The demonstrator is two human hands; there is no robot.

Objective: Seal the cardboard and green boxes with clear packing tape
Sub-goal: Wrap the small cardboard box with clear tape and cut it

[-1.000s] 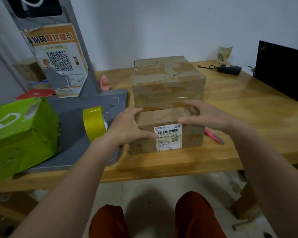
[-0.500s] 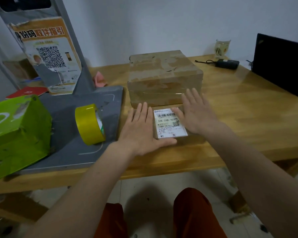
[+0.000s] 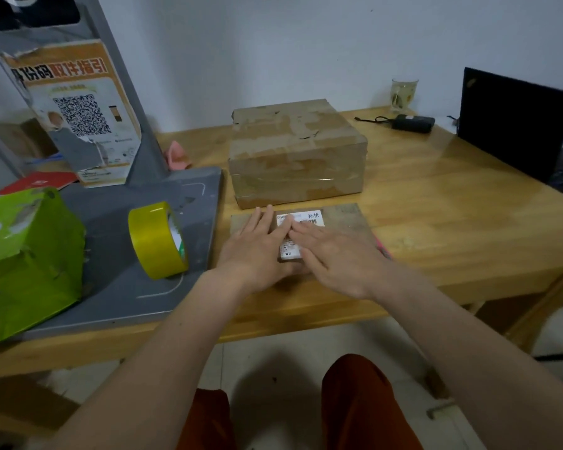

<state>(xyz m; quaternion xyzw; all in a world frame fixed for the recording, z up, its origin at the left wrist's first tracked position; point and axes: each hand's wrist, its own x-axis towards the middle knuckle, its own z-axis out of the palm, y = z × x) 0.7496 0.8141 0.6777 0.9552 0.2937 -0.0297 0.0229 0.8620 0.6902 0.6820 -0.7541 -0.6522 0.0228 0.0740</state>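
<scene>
Left hand (image 3: 257, 251) and right hand (image 3: 333, 258), fingers flat, press the labelled cardboard box (image 3: 345, 219); tape roll (image 3: 158, 241) beside the left hand.

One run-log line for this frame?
hands: left, right flat on small box | tape roll untouched | green box waiting

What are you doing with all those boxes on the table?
A person is packing parcels. Both the left hand and the right hand lie flat, fingers straight, pressing on top of the small cardboard box with the white label near the table's front edge. A bigger cardboard box sits just behind it. The roll of tape stands untouched on the grey tray to the left, next to the green box. Nobody is holding the tape right now.
</scene>
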